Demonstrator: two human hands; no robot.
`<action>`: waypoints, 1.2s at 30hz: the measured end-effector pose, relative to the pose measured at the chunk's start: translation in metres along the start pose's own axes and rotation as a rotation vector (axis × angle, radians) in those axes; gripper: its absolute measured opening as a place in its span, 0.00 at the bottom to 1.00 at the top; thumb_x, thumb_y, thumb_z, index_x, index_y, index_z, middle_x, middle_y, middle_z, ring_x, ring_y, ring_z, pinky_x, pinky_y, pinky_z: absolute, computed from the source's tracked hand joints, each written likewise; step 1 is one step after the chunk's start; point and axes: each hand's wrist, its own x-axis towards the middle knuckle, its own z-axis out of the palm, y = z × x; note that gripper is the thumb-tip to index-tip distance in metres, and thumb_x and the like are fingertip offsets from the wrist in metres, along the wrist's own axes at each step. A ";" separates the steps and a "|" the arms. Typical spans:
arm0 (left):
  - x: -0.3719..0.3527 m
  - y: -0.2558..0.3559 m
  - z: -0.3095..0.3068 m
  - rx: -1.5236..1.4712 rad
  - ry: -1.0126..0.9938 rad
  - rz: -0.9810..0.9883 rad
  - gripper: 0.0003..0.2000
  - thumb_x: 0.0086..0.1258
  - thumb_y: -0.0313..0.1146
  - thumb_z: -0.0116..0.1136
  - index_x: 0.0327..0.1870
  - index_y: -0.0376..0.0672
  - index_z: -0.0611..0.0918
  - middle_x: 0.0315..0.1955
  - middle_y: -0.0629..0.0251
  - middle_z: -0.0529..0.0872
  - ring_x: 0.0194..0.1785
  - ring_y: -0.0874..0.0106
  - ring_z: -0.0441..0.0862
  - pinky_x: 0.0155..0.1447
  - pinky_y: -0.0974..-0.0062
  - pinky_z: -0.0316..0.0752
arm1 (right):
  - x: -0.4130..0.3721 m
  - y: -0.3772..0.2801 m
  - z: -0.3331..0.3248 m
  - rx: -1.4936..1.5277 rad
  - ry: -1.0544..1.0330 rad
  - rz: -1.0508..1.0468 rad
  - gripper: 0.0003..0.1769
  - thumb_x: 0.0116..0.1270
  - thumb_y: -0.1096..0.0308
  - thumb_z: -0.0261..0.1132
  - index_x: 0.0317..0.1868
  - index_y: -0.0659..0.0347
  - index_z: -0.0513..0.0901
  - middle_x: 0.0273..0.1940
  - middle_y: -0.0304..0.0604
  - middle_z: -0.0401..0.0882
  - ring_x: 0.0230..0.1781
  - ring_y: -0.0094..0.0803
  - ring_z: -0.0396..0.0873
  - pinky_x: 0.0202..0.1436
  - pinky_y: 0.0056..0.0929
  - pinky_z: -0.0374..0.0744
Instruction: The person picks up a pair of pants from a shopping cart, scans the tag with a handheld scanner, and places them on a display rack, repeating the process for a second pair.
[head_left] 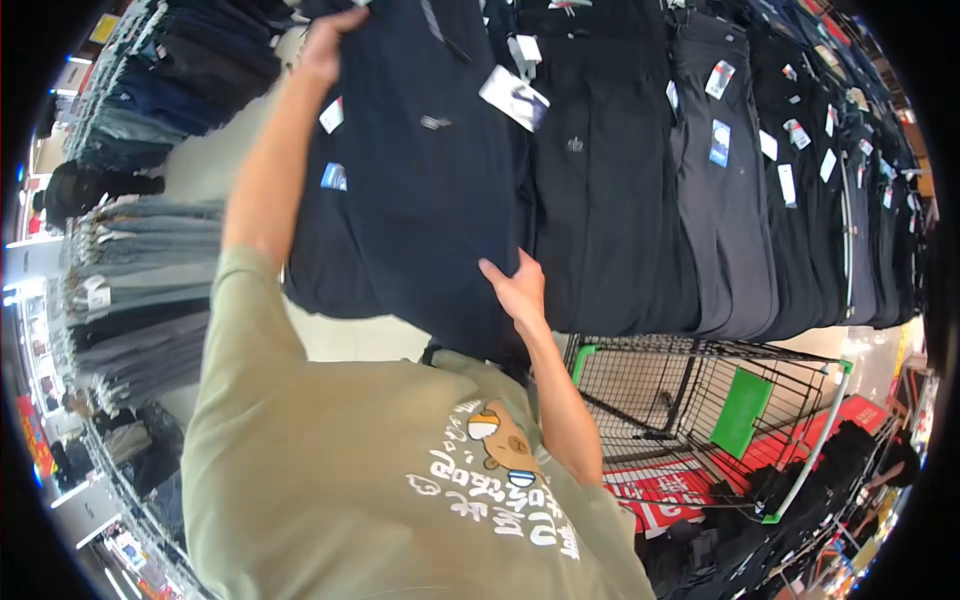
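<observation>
A pair of dark navy trousers (420,190) hangs spread out before me, with a small pale mark on the front. My left hand (328,45) is raised at the upper left, closed on the trousers' upper edge; part of its fingers is cut off by the frame. Lower down, my right hand (520,288) holds the side of a trouser leg, thumb lying over the cloth and some fingers hidden. A white and dark hang tag (514,98) dangles at the right edge of the trousers. Black trousers (600,180) hang just to the right.
More tagged trousers, including a grey pair (722,190), line the rack to the right. A black wire shopping cart (640,395) with green trim stands below them. Racks of jeans (160,250) run along the left. Dark clothes (740,540) are piled lower right, near another person's arm (890,472).
</observation>
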 end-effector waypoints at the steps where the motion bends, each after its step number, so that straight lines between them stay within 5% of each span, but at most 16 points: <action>1: 0.024 -0.033 0.001 -0.135 -0.124 -0.199 0.14 0.68 0.30 0.59 0.52 0.33 0.81 0.48 0.59 0.85 0.51 0.67 0.82 0.62 0.70 0.74 | 0.003 -0.014 -0.004 -0.103 0.027 -0.004 0.25 0.56 0.62 0.70 0.51 0.69 0.80 0.44 0.58 0.84 0.49 0.50 0.82 0.55 0.41 0.78; 6: 0.108 -0.194 -0.016 -0.107 -0.070 -0.301 0.17 0.70 0.29 0.55 0.57 0.30 0.77 0.54 0.57 0.82 0.57 0.65 0.80 0.64 0.66 0.73 | 0.027 -0.021 0.002 -0.449 0.048 0.082 0.19 0.61 0.64 0.66 0.49 0.66 0.81 0.43 0.62 0.83 0.48 0.58 0.80 0.53 0.44 0.78; 9: 0.116 -0.188 -0.013 -0.156 -0.221 -0.493 0.17 0.72 0.30 0.52 0.57 0.30 0.77 0.54 0.55 0.82 0.57 0.63 0.80 0.65 0.65 0.73 | 0.022 -0.032 0.003 -0.476 0.085 0.113 0.16 0.63 0.65 0.64 0.47 0.67 0.82 0.40 0.62 0.83 0.45 0.58 0.81 0.50 0.44 0.78; 14: 0.119 -0.171 -0.008 -0.309 -0.240 -0.431 0.20 0.71 0.34 0.55 0.58 0.29 0.76 0.55 0.53 0.81 0.55 0.63 0.81 0.63 0.66 0.75 | 0.003 -0.030 0.005 -0.508 0.082 0.033 0.14 0.63 0.67 0.64 0.42 0.71 0.82 0.35 0.62 0.83 0.40 0.58 0.81 0.45 0.42 0.78; 17: 0.129 -0.194 -0.007 0.119 -0.110 -0.464 0.21 0.65 0.28 0.61 0.58 0.28 0.76 0.54 0.52 0.81 0.55 0.63 0.81 0.62 0.68 0.75 | -0.003 -0.028 0.004 -0.571 0.121 -0.020 0.15 0.61 0.66 0.66 0.41 0.72 0.82 0.34 0.63 0.82 0.39 0.59 0.81 0.43 0.43 0.78; 22: 0.120 -0.181 0.010 0.345 0.137 -0.454 0.26 0.54 0.29 0.70 0.54 0.26 0.77 0.53 0.53 0.81 0.56 0.66 0.80 0.58 0.72 0.75 | 0.004 -0.030 0.002 -0.629 0.174 0.107 0.18 0.61 0.63 0.67 0.42 0.73 0.81 0.35 0.65 0.82 0.40 0.59 0.81 0.46 0.44 0.78; 24: 0.093 -0.152 0.007 0.390 -0.043 -0.294 0.27 0.54 0.30 0.69 0.56 0.28 0.76 0.54 0.51 0.81 0.56 0.63 0.80 0.57 0.70 0.75 | 0.002 -0.036 0.005 -0.658 0.170 0.134 0.19 0.61 0.63 0.66 0.43 0.73 0.81 0.35 0.64 0.82 0.40 0.59 0.81 0.46 0.44 0.78; 26: 0.074 -0.157 -0.002 0.886 0.218 0.288 0.20 0.53 0.30 0.67 0.49 0.40 0.79 0.50 0.52 0.81 0.53 0.54 0.80 0.59 0.61 0.73 | 0.002 -0.035 0.003 -0.688 0.169 0.159 0.20 0.62 0.62 0.65 0.45 0.73 0.81 0.36 0.64 0.82 0.40 0.59 0.81 0.47 0.45 0.79; 28: 0.053 -0.140 0.010 1.117 0.345 0.840 0.21 0.52 0.29 0.66 0.50 0.42 0.78 0.46 0.56 0.83 0.53 0.59 0.79 0.58 0.62 0.71 | 0.003 -0.025 0.002 -0.760 0.167 0.124 0.19 0.63 0.60 0.65 0.44 0.71 0.81 0.36 0.63 0.83 0.39 0.61 0.81 0.46 0.47 0.79; 30: 0.079 -0.141 0.018 1.223 0.119 1.163 0.24 0.51 0.27 0.62 0.53 0.44 0.76 0.46 0.57 0.80 0.55 0.59 0.78 0.59 0.59 0.70 | 0.003 -0.027 0.006 -0.811 0.143 0.173 0.18 0.63 0.60 0.65 0.43 0.69 0.82 0.36 0.62 0.83 0.39 0.61 0.81 0.45 0.49 0.79; 32: 0.120 -0.144 0.029 1.387 -0.042 1.248 0.25 0.50 0.30 0.65 0.54 0.44 0.75 0.49 0.57 0.80 0.56 0.58 0.78 0.59 0.55 0.69 | 0.000 -0.033 0.009 -0.871 0.113 0.215 0.18 0.63 0.59 0.65 0.41 0.68 0.82 0.35 0.61 0.83 0.39 0.61 0.81 0.44 0.50 0.79; 34: 0.151 -0.137 0.042 1.800 -0.273 0.587 0.30 0.48 0.36 0.69 0.56 0.41 0.74 0.52 0.54 0.79 0.58 0.59 0.77 0.60 0.53 0.69 | 0.001 -0.038 0.013 -1.001 0.074 0.184 0.17 0.62 0.58 0.66 0.39 0.66 0.82 0.33 0.59 0.83 0.38 0.60 0.81 0.42 0.51 0.78; 36: 0.161 -0.137 0.046 1.861 -0.320 0.523 0.33 0.46 0.39 0.71 0.56 0.40 0.74 0.51 0.54 0.80 0.58 0.59 0.77 0.60 0.53 0.69 | 0.000 -0.038 0.016 -0.980 0.091 0.157 0.18 0.62 0.58 0.66 0.40 0.67 0.82 0.34 0.60 0.83 0.39 0.59 0.81 0.43 0.50 0.79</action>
